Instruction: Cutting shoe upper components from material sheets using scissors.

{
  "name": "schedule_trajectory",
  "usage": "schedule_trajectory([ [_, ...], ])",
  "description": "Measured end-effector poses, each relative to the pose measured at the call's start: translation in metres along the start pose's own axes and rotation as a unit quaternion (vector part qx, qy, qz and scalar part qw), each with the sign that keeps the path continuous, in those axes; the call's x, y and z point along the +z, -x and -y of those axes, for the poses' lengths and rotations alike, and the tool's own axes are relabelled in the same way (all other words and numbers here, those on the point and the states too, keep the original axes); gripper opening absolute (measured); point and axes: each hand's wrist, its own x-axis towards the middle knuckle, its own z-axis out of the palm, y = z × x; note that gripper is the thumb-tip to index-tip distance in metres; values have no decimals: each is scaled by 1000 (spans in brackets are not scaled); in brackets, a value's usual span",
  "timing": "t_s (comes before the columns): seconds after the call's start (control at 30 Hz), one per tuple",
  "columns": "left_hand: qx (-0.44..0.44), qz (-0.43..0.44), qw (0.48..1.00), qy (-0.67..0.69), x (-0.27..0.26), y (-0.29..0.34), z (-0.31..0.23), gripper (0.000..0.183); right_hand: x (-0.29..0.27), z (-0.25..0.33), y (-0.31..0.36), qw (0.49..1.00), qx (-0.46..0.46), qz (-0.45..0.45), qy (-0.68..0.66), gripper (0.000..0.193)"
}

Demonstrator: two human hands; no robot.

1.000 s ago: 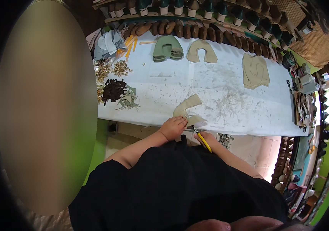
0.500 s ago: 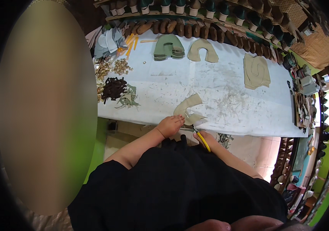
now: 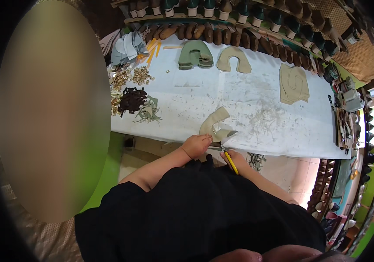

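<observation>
At the table's near edge, my left hand (image 3: 198,145) pinches the lower left side of a beige, curved piece of shoe material (image 3: 212,123). My right hand (image 3: 235,158) is closed round yellow-handled scissors (image 3: 230,161), which point up and away from me. Their blades meet the lower edge of the curved piece, partly hidden by it. One short end of the piece curls up to the right of the blades. Farther back lie a stack of green U-shaped pieces (image 3: 188,56) and a beige U-shaped stack (image 3: 224,60).
Beige sheets with drawn outlines (image 3: 286,89) lie on the white table (image 3: 182,94) at right. Dark strips (image 3: 132,100), green offcuts (image 3: 149,113) and gold-coloured bits (image 3: 142,75) lie at left. Shoe lasts (image 3: 226,37) line the back. A blurred patch hides the far left.
The scene has shifted slightly down and right in the picture. The curved piece's right end has curled up more around the scissor blades. Both hands keep their holds.
</observation>
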Motion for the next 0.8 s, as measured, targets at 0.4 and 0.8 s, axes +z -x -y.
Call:
schedule_trajectory([
  [0.4,30,34,999,-17,4,3,-2,28,-20,-1,-5,998,-18,59,-4,61],
  [0.8,53,33,998,22,4,5,4,30,-27,9,0,997,16,74,25,67],
])
